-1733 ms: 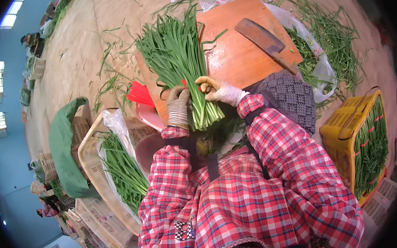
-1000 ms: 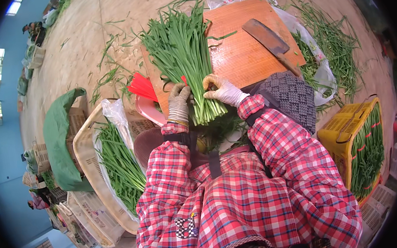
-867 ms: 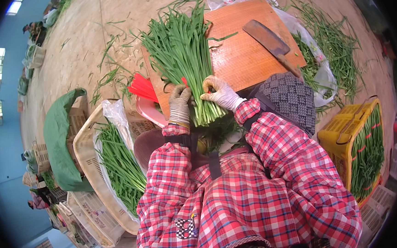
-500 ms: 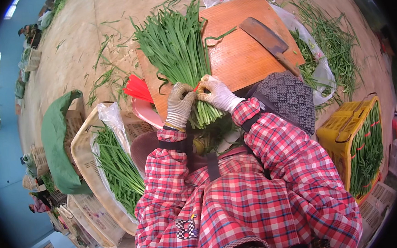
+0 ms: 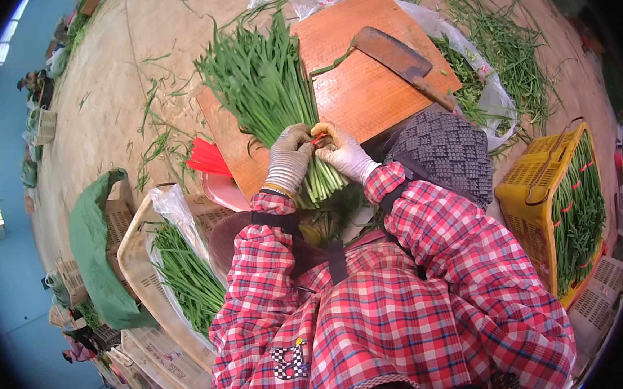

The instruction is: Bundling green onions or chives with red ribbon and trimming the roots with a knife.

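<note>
A thick bundle of green chives [image 5: 264,82] lies over the left part of an orange board [image 5: 384,99], its pale cut ends toward me. Around its lower stalks runs a red tie [image 5: 316,140]. My left hand [image 5: 289,161], in a striped glove, is closed against the bundle's left side, thumb and fingers pinched at the tie. On the other side my right hand [image 5: 345,154], in a whitish glove, pinches the tie too, fingers bent. The tie's ends are mostly hidden by my fingers. A cleaver [image 5: 392,51] with a wooden handle rests on the board's right side.
Red strips [image 5: 206,158] sit beside the board at left, over a pink tray [image 5: 225,192]. A pale crate [image 5: 139,257] of loose chives stands at left, a yellow crate [image 5: 525,201] of tied bundles at right. Plastic film [image 5: 488,84] and trimmings [image 5: 518,43] lie beyond the board.
My right hand's fingers have lifted and curled slightly at the red tie, and my left hand has turned a little along the stalks. The whole view has shifted slightly.
</note>
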